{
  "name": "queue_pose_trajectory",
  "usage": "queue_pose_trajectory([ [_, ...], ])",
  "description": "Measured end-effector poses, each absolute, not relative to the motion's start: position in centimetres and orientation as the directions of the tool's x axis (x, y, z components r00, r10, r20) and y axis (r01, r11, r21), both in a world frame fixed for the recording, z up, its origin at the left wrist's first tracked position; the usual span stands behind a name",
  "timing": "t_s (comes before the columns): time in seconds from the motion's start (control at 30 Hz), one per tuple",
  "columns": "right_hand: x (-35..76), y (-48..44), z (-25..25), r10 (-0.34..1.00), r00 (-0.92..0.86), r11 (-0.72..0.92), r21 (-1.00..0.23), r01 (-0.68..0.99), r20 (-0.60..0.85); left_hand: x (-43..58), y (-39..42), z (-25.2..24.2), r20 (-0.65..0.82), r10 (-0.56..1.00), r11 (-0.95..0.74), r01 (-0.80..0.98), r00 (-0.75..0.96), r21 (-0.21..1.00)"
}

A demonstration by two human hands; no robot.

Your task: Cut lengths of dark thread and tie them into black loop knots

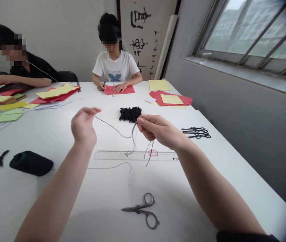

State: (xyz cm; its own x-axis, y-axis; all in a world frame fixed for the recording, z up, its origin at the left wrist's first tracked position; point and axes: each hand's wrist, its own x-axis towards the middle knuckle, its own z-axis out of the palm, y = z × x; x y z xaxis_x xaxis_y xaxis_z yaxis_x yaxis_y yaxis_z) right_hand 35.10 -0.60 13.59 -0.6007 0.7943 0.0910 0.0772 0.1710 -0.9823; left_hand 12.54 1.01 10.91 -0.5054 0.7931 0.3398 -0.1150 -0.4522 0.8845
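Note:
My right hand [149,127] pinches dark thread [133,134] at the centre, with loops and loose ends hanging below its fingers. From there one strand runs left to my left hand [84,126], which is raised with its fingers closed on it. Just behind my right fingertips lies a fringed black bundle [130,114]. A clear ruler [122,155] rests flat beneath the hanging ends. On the left is a spool of dark thread [32,163], its loose strand trailing right across the table. Scissors [141,210] lie nearest me, handles to the right.
Looped black cords [197,132] lie to the right, a small black knot [1,159] at far left. Red and yellow paper [170,98] sits farther back. Across the white table [102,195], one person [115,65] handles red paper; another [32,69] sits left.

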Motion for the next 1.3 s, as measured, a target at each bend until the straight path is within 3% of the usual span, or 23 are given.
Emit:
queue_pose_trajectory([
  [0.1, 35.1, -0.9, 13.6, 0.785, -0.615, 0.158, -0.984, 0.081, 0.075, 12.4, 0.6, 11.5, 0.195, 0.896, -0.326, -0.292, -0.4, 0.899],
  [0.2, 34.9, -1.3, 13.7, 0.777, -0.625, 0.151, -0.986, 0.077, 0.07, 12.2, 0.4, 11.6, 0.204, 0.95, -0.253, -0.201, -0.236, 0.946],
  [0.27, 34.7, -1.5, 13.7, 0.773, -0.63, 0.138, -0.989, 0.056, 0.072, 11.3, 0.8, 11.1, 0.168, 0.935, -0.24, -0.207, -0.314, 0.948],
  [0.4, 34.6, -2.0, 13.8, 0.749, -0.659, 0.096, -0.995, 0.004, 0.07, 7.5, 2.4, 9.7, -0.173, 0.859, -0.081, -0.463, -0.481, 0.883],
  [0.47, 34.8, -2.1, 14.0, 0.736, -0.673, 0.088, -0.996, -0.015, 0.076, 5.4, 2.9, 9.3, -0.248, 0.828, -0.064, -0.523, -0.503, 0.85],
  [0.6, 35.1, -2.4, 14.3, 0.736, -0.67, 0.085, -0.995, -0.056, 0.101, 4.4, 3.0, 9.3, -0.266, 0.828, -0.041, -0.526, -0.493, 0.849],
  [0.7, 35.0, -2.5, 14.3, 0.756, -0.648, 0.114, -0.993, -0.014, 0.096, 7.8, 1.8, 9.9, -0.211, 0.903, 0.004, -0.485, -0.375, 0.875],
  [0.77, 34.8, -2.5, 14.2, 0.769, -0.633, 0.136, -0.99, 0.027, 0.089, 11.4, 0.3, 10.4, -0.054, 0.997, 0.033, -0.343, -0.054, 0.939],
  [0.83, 34.6, -2.4, 14.0, 0.778, -0.621, 0.159, -0.986, 0.047, 0.096, 14.7, -1.4, 10.9, 0.015, 0.958, 0.051, -0.221, 0.286, 0.974],
  [0.9, 34.5, -2.3, 13.9, 0.78, -0.616, 0.178, -0.983, 0.05, 0.11, 16.9, -2.9, 11.2, 0.045, 0.904, 0.029, -0.165, 0.426, 0.986],
  [1.13, 34.7, -1.6, 13.7, 0.828, -0.548, 0.168, -0.985, 0.048, 0.115, 16.4, -3.9, 11.5, -0.163, 0.919, 0.224, -0.135, 0.359, 0.965],
  [1.3, 34.9, -1.1, 13.3, 0.819, -0.564, 0.144, -0.989, 0.02, 0.107, 15.8, -3.6, 12.4, -0.15, 0.96, 0.19, -0.158, 0.237, 0.969],
])
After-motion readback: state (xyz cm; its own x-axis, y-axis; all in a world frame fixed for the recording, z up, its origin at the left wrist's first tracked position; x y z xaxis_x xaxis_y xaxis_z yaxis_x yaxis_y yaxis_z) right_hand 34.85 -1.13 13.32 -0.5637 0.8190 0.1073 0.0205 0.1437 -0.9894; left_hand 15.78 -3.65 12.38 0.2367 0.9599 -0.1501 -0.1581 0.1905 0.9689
